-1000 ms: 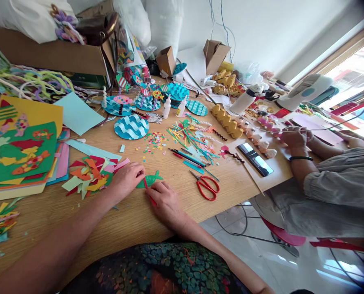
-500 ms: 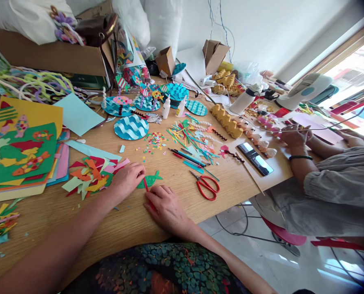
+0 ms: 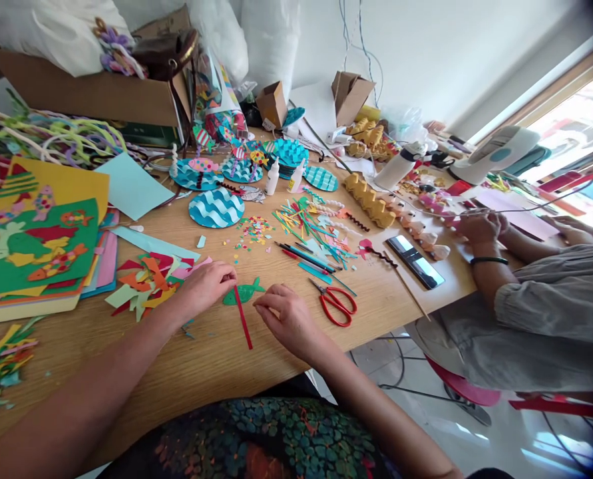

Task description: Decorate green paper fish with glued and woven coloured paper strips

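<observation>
My left hand (image 3: 210,283) pinches the upper end of a narrow red paper strip (image 3: 244,320). The strip slants across a green paper fish (image 3: 250,291) and runs down over the wooden table towards me. Just right of the strip is my right hand (image 3: 287,318), apart from it, with thumb and forefinger drawn together; whatever may be between those fingertips is too small to make out. Red-handled scissors (image 3: 337,305) lie to the right of this hand. Left of my left hand spreads a heap of coloured paper scraps (image 3: 146,283).
Pencils (image 3: 306,256), thin paper strips (image 3: 301,223) and paper dots (image 3: 254,229) lie beyond the fish. Glue bottles (image 3: 272,177) stand near blue wavy discs (image 3: 216,209). A phone (image 3: 416,261) and a wooden stick (image 3: 412,293) lie rightward, near another person's hands (image 3: 480,229).
My right hand has come off the red strip and moved up and right, baring the strip's lower end. My left hand stays at its upper end.
</observation>
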`<move>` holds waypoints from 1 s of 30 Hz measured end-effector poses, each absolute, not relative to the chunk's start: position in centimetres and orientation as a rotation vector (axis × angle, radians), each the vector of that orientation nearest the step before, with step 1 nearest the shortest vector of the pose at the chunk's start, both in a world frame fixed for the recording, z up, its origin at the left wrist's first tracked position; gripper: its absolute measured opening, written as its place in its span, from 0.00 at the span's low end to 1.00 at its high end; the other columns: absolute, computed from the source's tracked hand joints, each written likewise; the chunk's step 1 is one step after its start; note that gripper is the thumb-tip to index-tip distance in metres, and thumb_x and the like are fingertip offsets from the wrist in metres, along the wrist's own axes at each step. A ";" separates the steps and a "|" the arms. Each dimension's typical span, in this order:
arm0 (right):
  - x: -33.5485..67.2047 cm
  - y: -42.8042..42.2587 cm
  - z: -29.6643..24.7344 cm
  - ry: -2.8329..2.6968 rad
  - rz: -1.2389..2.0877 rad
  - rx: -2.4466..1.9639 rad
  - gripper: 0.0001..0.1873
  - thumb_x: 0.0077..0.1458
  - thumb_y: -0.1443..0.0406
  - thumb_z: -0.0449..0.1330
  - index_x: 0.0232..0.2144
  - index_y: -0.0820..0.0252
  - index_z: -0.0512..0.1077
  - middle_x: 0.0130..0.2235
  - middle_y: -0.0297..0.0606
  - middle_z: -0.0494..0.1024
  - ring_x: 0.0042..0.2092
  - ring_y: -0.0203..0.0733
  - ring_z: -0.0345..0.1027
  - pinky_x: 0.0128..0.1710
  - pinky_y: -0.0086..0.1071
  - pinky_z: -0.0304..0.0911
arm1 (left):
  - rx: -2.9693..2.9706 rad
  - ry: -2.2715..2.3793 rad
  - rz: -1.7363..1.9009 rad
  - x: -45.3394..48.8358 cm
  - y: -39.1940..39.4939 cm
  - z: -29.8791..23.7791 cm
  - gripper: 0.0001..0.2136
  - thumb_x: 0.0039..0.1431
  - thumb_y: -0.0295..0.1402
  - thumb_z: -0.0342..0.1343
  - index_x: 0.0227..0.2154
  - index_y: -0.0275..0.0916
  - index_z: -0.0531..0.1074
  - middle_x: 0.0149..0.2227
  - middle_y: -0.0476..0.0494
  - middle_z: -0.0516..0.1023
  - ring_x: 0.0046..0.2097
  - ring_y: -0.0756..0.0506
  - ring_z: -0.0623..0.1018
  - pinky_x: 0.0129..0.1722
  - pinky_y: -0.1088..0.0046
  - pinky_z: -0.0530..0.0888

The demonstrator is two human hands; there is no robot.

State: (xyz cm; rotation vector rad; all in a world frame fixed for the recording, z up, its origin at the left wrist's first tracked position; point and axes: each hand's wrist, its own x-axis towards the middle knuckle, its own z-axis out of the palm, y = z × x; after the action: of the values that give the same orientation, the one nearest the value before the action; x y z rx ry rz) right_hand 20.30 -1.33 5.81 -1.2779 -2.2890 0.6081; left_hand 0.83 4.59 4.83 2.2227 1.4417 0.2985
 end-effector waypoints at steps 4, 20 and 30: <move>19.6 0.8 6.3 -2.362 0.674 -1.352 0.09 0.55 0.69 0.54 0.31 0.61 0.75 0.30 0.37 0.73 0.34 0.35 0.65 0.34 0.26 0.56 | 2.300 1.455 0.451 0.3 2.5 5.8 0.09 0.58 0.30 0.46 0.28 0.39 0.70 0.30 0.48 0.74 0.37 0.46 0.73 0.38 0.70 0.68; 17.0 2.7 7.2 -2.701 0.732 -1.403 0.13 0.52 0.71 0.50 0.28 0.60 0.75 0.32 0.38 0.75 0.36 0.37 0.66 0.34 0.27 0.56 | 2.911 1.161 0.401 1.3 -4.7 1.8 0.18 0.59 0.21 0.37 0.46 0.32 0.69 0.47 0.38 0.74 0.49 0.43 0.72 0.48 0.63 0.69; 16.4 3.6 6.5 -2.754 0.659 -1.413 0.12 0.53 0.69 0.51 0.28 0.61 0.75 0.32 0.40 0.76 0.35 0.38 0.67 0.33 0.28 0.56 | 2.861 1.182 0.362 1.3 -5.2 1.4 0.18 0.59 0.21 0.39 0.48 0.33 0.68 0.49 0.39 0.73 0.50 0.42 0.70 0.48 0.62 0.68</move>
State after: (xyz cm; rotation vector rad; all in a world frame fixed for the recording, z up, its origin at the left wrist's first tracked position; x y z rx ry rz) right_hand 16.38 3.56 6.49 -1.4133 -2.7538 0.6592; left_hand 1.28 -5.24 1.39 2.8607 1.1818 0.3619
